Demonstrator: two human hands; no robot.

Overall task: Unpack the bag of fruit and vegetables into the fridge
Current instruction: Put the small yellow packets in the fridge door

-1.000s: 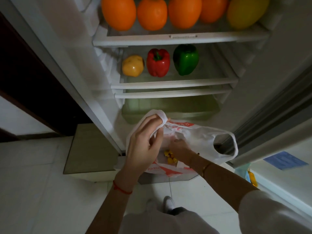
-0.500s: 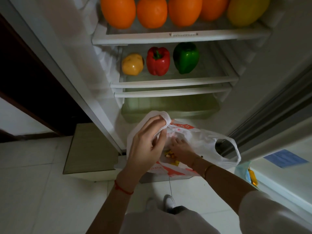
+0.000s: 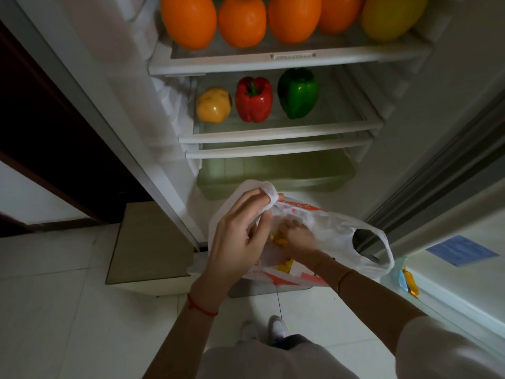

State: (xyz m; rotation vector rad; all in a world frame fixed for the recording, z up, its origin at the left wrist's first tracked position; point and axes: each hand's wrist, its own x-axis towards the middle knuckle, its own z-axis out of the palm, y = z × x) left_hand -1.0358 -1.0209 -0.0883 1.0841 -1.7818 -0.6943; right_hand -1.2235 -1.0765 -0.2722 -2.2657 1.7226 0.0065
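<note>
Open fridge (image 3: 273,64) ahead, door (image 3: 464,269) swung to the right. Pale tiled floor (image 3: 54,296) below, a low cabinet (image 3: 153,242) just left of the fridge foot. Greenish drawer (image 3: 273,176) at the bottom of the fridge, under two bare shelf edges.

White bag (image 3: 336,233) with red print hanging in front of the drawer, mouth open upward, one loop handle (image 3: 371,247) sagging free to the right. Left hand (image 3: 240,242) raised at the bag's near-left rim, fingers curled and pinching the other handle bunched at the fingertips. Right hand (image 3: 297,236) reaching down inside the bag, fingers bent among small yellow pieces (image 3: 280,240); cannot tell whether anything is actually gripped there. More yellow (image 3: 285,265) lower in the bag, showing through the plastic.

Top shelf: four oranges (image 3: 188,20) in a row, a yellow fruit (image 3: 390,15) at the right end. Next shelf: green pepper (image 3: 297,93), red pepper (image 3: 254,99) just beside it, yellow pepper (image 3: 214,105) furthest left, all three upright and close together.

Red string (image 3: 200,306) around the left wrist. Thin bracelet (image 3: 343,277) on the right wrist. White shoe (image 3: 277,326) on the floor below the bag.
</note>
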